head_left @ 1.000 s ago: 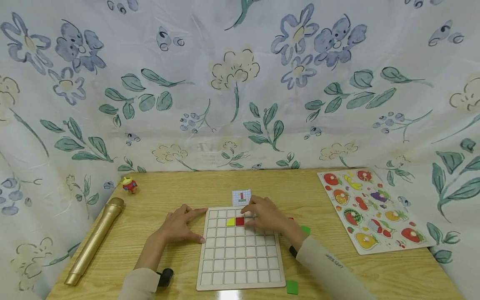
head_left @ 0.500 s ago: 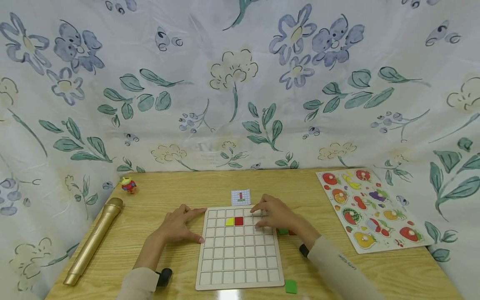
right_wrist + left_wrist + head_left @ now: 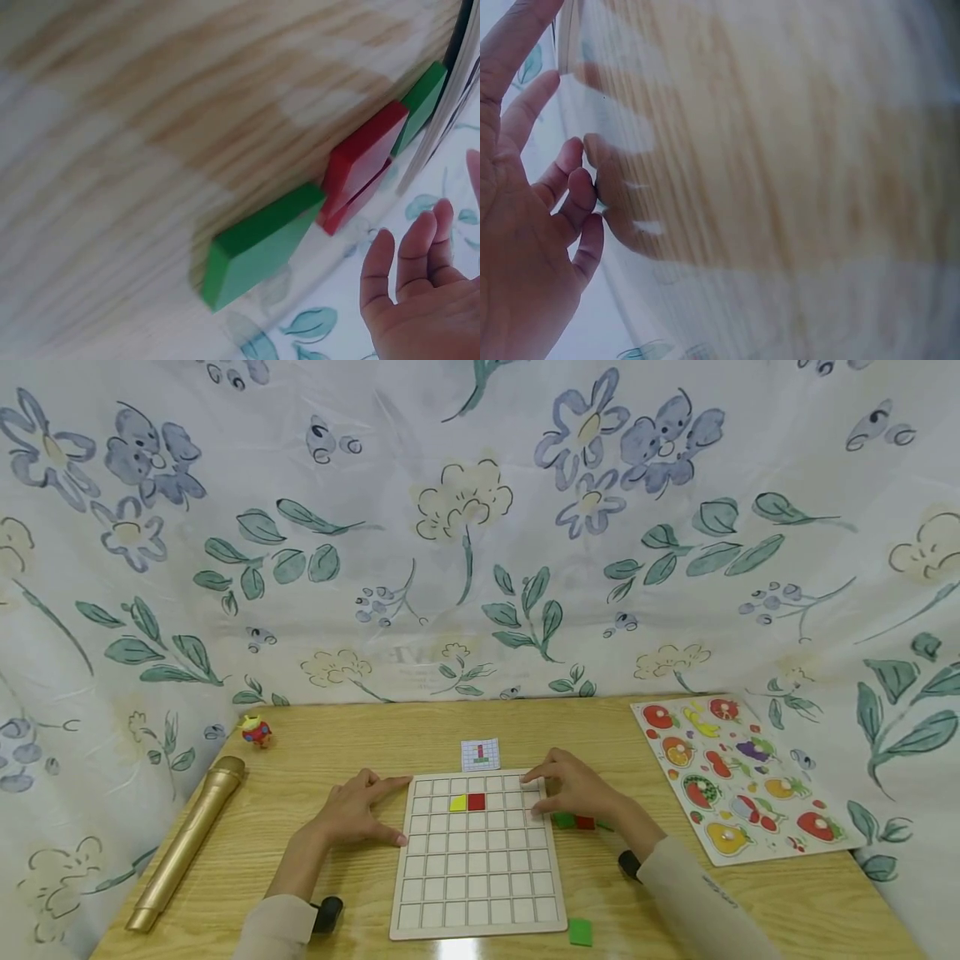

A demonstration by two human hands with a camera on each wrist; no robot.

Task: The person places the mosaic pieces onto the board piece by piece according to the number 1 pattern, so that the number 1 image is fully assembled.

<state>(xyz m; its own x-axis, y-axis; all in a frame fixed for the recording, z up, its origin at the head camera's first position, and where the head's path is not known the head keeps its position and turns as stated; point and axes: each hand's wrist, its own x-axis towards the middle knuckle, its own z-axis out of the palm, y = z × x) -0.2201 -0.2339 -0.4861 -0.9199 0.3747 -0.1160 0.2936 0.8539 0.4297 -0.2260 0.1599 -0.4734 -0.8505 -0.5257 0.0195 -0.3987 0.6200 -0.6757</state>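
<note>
Though still over the board, right hand farther from its red tile.

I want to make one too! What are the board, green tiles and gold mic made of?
Board: probably wood, matte; it's pale tan and barely shines.
Green tiles: painted wood or plastic, smooth; the colour is even and no grain shows.
Gold mic: metal or gold-coated plastic, glossy; light streaks run along it.
</note>
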